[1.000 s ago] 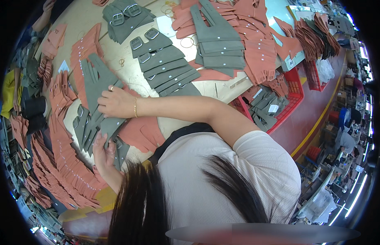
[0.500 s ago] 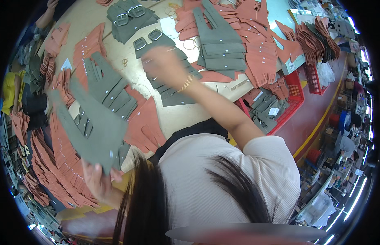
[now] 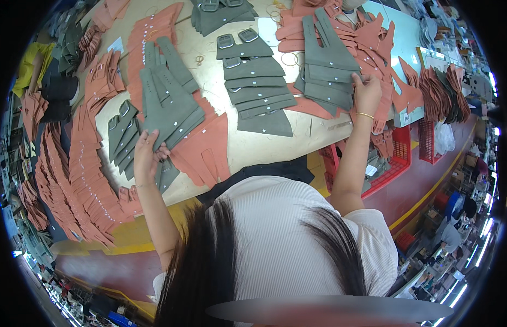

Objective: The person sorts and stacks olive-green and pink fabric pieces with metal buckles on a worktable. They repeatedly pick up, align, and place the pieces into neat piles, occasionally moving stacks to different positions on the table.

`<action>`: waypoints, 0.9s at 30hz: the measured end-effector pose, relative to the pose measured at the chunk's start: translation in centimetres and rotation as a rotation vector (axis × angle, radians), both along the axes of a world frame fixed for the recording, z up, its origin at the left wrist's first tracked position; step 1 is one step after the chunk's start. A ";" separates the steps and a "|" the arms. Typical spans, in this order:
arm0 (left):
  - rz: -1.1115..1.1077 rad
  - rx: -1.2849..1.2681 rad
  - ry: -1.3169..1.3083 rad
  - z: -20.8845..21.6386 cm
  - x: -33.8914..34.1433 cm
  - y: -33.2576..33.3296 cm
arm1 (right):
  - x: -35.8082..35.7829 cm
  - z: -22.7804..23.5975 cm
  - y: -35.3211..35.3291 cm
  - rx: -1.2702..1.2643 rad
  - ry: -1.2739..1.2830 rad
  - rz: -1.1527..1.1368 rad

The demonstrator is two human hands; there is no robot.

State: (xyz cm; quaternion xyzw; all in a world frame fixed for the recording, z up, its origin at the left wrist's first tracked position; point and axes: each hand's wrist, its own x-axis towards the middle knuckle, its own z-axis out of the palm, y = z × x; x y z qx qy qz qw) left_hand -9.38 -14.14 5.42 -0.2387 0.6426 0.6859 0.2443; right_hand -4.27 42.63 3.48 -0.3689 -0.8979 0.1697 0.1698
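My left hand [image 3: 148, 155] pinches the lower corner of a grey-green leather-like strap piece [image 3: 165, 103], which has a forked end with punched holes and lies over a fanned stack. To the right, my right hand [image 3: 367, 94] is closed on the edge of the top strap piece [image 3: 325, 53] of another grey-green stack. Between the hands lies an overlapping row of grey-green buckle pieces [image 3: 258, 82], with metal buckles at their far ends. Small white stickers mark many of the pieces.
Orange-brown pieces [image 3: 90, 180] cover the table's left side, and more [image 3: 368, 41] lie at the far right. A red crate [image 3: 402, 158] stands beside the table, holding grey-green pieces. Rubber bands [image 3: 289, 59] lie on the tabletop [image 3: 210, 114]. A person in yellow [image 3: 34, 62] is at far left.
My left hand has brought its strap piece up and right onto the left stack. My right hand has moved from the buckle row to the right-hand stack. The view has shifted.
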 end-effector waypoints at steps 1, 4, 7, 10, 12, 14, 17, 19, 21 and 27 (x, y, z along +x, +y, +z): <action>-0.002 0.014 0.003 0.1 0.0 0.1 | -0.4 0.8 0.3 -0.215 0.078 0.004; -0.004 0.047 0.018 0.6 0.2 0.7 | -0.9 2.9 0.3 -0.407 0.349 0.069; 0.026 0.101 0.088 1.0 0.6 1.3 | -1.2 5.7 0.1 -0.386 0.599 0.084; 0.040 0.135 0.124 1.0 1.0 1.6 | -1.4 10.4 -0.3 0.038 0.634 0.122; 0.059 0.139 0.110 1.0 1.2 1.4 | -2.1 13.3 -1.9 0.203 0.674 0.188; 0.074 0.146 0.076 0.8 0.9 1.1 | -3.2 15.5 -4.8 0.152 0.728 0.285; 0.101 0.210 0.037 0.6 0.7 0.7 | -5.1 17.7 -9.8 -0.168 0.748 0.508; 0.098 0.213 0.036 0.7 0.5 0.6 | -5.8 17.6 -13.6 -0.512 0.778 0.628; 0.101 0.223 0.035 0.8 0.6 0.7 | -7.0 16.4 -17.0 -0.836 0.798 0.779; 0.099 0.237 0.067 1.1 0.4 0.8 | -7.9 4.9 -29.9 -1.421 0.330 0.880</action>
